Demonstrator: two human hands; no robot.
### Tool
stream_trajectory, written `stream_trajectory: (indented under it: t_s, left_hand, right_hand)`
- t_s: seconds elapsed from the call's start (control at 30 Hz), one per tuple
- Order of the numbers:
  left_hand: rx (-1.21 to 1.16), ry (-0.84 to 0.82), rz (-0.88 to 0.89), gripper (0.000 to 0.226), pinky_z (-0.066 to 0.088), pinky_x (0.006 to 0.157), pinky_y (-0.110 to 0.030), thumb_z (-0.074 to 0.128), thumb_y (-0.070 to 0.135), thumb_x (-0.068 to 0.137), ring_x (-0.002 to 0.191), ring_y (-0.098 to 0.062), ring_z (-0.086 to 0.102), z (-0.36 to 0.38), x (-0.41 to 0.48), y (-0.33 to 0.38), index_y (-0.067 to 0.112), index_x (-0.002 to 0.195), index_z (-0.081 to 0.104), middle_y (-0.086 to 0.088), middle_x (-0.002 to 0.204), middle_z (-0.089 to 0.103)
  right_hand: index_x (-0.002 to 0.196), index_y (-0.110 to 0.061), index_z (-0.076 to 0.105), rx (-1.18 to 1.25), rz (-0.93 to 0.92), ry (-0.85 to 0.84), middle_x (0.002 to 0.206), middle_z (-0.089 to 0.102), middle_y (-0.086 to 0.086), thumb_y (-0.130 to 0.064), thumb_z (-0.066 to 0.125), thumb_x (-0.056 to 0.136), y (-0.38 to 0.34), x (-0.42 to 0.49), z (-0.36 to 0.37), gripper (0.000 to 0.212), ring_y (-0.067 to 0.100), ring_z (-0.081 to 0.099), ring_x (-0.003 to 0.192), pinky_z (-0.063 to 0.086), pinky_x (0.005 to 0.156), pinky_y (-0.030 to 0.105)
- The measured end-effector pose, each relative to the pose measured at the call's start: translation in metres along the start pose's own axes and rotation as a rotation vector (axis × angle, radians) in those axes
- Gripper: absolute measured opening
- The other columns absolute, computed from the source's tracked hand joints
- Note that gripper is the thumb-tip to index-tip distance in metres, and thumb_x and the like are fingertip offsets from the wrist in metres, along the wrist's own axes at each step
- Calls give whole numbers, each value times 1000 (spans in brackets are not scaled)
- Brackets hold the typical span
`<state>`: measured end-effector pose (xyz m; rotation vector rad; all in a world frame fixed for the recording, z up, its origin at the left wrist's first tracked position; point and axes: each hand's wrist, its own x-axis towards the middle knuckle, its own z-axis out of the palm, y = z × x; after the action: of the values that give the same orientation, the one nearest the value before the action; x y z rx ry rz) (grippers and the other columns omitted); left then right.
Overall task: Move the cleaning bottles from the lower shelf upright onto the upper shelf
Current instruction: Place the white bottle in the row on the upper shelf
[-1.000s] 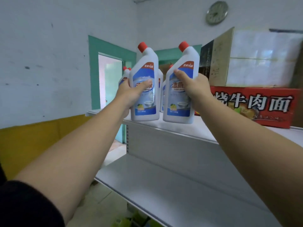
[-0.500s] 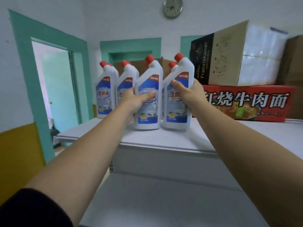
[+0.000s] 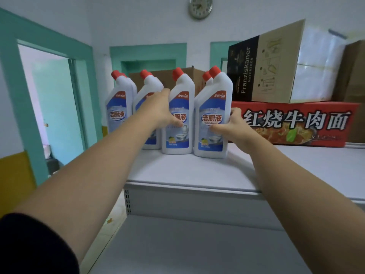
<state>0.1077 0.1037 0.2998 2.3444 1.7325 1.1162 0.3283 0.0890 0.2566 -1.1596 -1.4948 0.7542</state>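
Cleaning bottles here are white moulded plastic with red caps and glossy labels. I judge them stiff in the wall, fairly heavy if full, and smooth enough to slip. They are best taken round the broad waist at label height, not by the bent neck.

The left hand does just that, with its thumb across the label and its fingers wrapped round the left flank of the front-left bottle. The right hand clasps the front-right bottle likewise, thumb on the label and fingers round its right side. Both forearms reach up and away, nearly straight.

The two held bottles stand upright, just beside each other, and their bases appear to rest on the upper shelf. More bottles stand behind them and to the left. A red noodle carton lies close on the right with a brown box on top. The lower shelf runs beneath the forearms.
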Motion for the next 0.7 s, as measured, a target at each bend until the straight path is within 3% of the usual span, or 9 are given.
stream_trajectory:
  t_s: [0.27, 0.53, 0.7]
  left_hand:
    - [12, 75, 47, 67, 49, 84, -35, 85, 28, 78, 98, -14, 50, 11, 4, 2, 21, 128, 42, 0, 122, 55]
    - [42, 64, 47, 67, 52, 91, -42, 83, 33, 79, 99, -14, 51, 11, 4, -3, 22, 131, 43, -2, 129, 58]
    - [87, 57, 67, 67, 53, 91, -44, 82, 37, 79, 112, -22, 60, 13, 5, -7, 23, 131, 42, -2, 131, 59]
  right_hand:
    - [120, -25, 50, -41, -47, 76, 108, 65, -8, -19, 80, 82, 5, 3, 2, 48, 12, 65, 99, 58, 89, 39]
    - [134, -25, 50, -139, -78, 179, 113, 64, -9, -25, 79, 83, 11, 9, 7, 58, 14, 63, 104, 54, 83, 33]
    - [137, -25, 49, -197, -74, 198, 124, 64, -4, -26, 76, 86, 13, 13, 9, 58, 16, 62, 109, 55, 87, 36]
